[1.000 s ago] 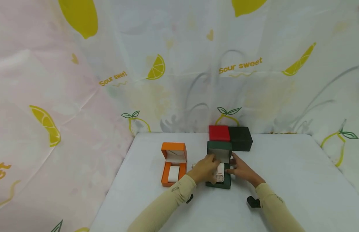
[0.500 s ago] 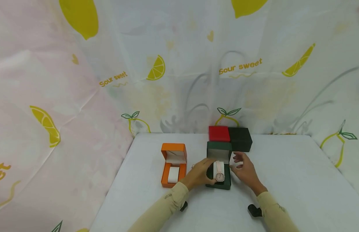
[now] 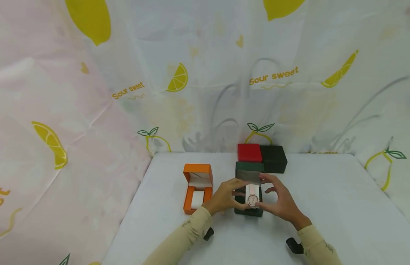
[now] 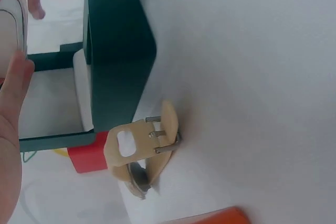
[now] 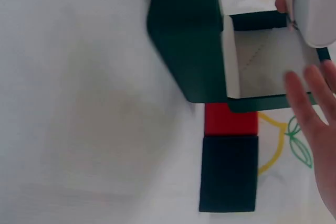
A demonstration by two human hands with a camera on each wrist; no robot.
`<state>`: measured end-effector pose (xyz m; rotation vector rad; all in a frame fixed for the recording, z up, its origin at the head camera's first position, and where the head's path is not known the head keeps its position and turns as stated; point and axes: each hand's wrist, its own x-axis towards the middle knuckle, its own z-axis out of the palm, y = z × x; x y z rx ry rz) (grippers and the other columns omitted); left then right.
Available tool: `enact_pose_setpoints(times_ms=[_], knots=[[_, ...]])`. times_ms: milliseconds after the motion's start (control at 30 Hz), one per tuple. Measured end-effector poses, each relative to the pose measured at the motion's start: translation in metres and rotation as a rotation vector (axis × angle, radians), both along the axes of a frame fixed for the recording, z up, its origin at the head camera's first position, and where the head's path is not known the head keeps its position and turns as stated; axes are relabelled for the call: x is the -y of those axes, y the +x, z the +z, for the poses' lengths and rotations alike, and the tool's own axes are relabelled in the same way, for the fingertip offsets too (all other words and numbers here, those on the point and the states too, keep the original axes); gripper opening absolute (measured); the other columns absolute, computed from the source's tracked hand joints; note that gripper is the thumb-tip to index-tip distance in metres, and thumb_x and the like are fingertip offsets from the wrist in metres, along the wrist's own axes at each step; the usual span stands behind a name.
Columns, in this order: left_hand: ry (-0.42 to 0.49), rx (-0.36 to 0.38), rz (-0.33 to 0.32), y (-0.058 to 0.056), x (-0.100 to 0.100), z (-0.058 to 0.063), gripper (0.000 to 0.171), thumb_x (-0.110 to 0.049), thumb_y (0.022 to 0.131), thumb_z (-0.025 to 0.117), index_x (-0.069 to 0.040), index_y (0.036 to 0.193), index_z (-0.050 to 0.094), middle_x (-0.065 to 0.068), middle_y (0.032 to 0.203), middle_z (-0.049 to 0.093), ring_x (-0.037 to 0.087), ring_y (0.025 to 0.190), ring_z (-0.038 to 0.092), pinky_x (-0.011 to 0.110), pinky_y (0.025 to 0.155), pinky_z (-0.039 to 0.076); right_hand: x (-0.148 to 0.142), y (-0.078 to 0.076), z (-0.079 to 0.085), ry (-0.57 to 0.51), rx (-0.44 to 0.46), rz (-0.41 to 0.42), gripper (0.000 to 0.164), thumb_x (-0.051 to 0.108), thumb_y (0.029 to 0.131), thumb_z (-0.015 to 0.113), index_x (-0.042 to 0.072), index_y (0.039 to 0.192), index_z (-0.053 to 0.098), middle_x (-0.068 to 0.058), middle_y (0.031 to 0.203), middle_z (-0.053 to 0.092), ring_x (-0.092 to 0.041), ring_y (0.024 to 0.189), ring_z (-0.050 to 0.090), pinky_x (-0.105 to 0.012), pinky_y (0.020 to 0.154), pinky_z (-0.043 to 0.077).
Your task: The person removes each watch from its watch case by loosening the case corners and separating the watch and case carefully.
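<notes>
My left hand (image 3: 226, 197) pinches a white watch cushion (image 5: 317, 9) at the green watch box, thumb low and fingers high on its left side. A watch (image 3: 253, 200) with a pale pink strap and squarish dial is wrapped round the cushion. On the other side is my right hand (image 3: 281, 198), its thumb tip right at the watch's lower edge and its fingers spread apart near the lid. The green box (image 3: 250, 166) stands with its lid up, showing a pale lining. Beside it on the table lies a tan-strapped watch (image 4: 142, 140), hidden behind my left hand in the head view.
An orange watch box (image 3: 197, 168) stands open at left with a white cushion (image 3: 197, 198) inside. Behind the green box sit a closed red box (image 3: 249, 152) and a dark box (image 3: 274, 159), side by side. A lemon-print cloth (image 3: 205, 73) hangs behind the white table (image 3: 324, 198).
My right hand has left the box's right side and come in to the watch, fingers spread. My left hand keeps its hold on the cushion, which has shifted slightly right.
</notes>
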<state>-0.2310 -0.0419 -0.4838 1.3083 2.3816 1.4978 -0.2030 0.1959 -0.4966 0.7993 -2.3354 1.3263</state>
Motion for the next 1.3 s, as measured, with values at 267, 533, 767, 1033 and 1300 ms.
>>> enact_pose_setpoints(times_ms=[267, 533, 767, 1033, 1300], knots=[[0.072, 0.119, 0.008, 0.0, -0.001, -0.011, 0.071, 0.001, 0.069, 0.086, 0.001, 0.133, 0.055, 0.011, 0.123, 0.057, 0.023, 0.112, 0.06, 0.032, 0.087, 0.053, 0.018, 0.017, 0.029, 0.057, 0.063, 0.162, 0.086, 0.013, 0.062, 0.093, 0.0, 0.136, 0.052, -0.012, 0.125, 0.059, -0.013, 0.103, 0.056, -0.034, 0.07, 0.056], [0.113, 0.137, -0.004, -0.003, 0.001, -0.017, 0.066, -0.01, 0.069, 0.088, -0.01, 0.129, 0.06, -0.001, 0.123, 0.057, 0.014, 0.112, 0.059, 0.026, 0.087, 0.052, 0.02, 0.018, 0.031, 0.023, 0.087, 0.154, 0.076, 0.008, 0.062, 0.093, -0.001, 0.127, 0.054, -0.007, 0.113, 0.059, -0.016, 0.087, 0.056, -0.032, 0.067, 0.058], [0.084, 0.128, -0.007, -0.006, 0.002, -0.022, 0.067, -0.008, 0.071, 0.087, -0.009, 0.132, 0.058, 0.001, 0.123, 0.057, 0.018, 0.109, 0.059, 0.025, 0.087, 0.052, 0.02, 0.019, 0.029, 0.007, 0.107, 0.205, 0.073, 0.0, 0.067, 0.087, -0.003, 0.131, 0.052, -0.012, 0.113, 0.058, -0.023, 0.083, 0.055, -0.033, 0.065, 0.058], [0.095, 0.216, 0.007, -0.004, 0.002, -0.025, 0.069, 0.001, 0.072, 0.084, -0.001, 0.134, 0.055, 0.006, 0.127, 0.055, 0.023, 0.114, 0.058, 0.033, 0.089, 0.052, 0.018, 0.02, 0.028, 0.006, 0.148, 0.223, 0.073, -0.003, 0.068, 0.083, -0.003, 0.134, 0.05, -0.014, 0.118, 0.054, -0.02, 0.083, 0.053, -0.033, 0.058, 0.054], [0.039, 0.243, 0.02, -0.003, 0.007, -0.024, 0.07, -0.009, 0.07, 0.088, -0.008, 0.133, 0.058, -0.001, 0.127, 0.054, 0.015, 0.111, 0.058, 0.027, 0.087, 0.052, 0.014, 0.018, 0.031, 0.023, 0.164, 0.245, 0.073, 0.006, 0.066, 0.09, 0.0, 0.13, 0.056, -0.009, 0.11, 0.059, -0.019, 0.079, 0.057, -0.034, 0.06, 0.056]])
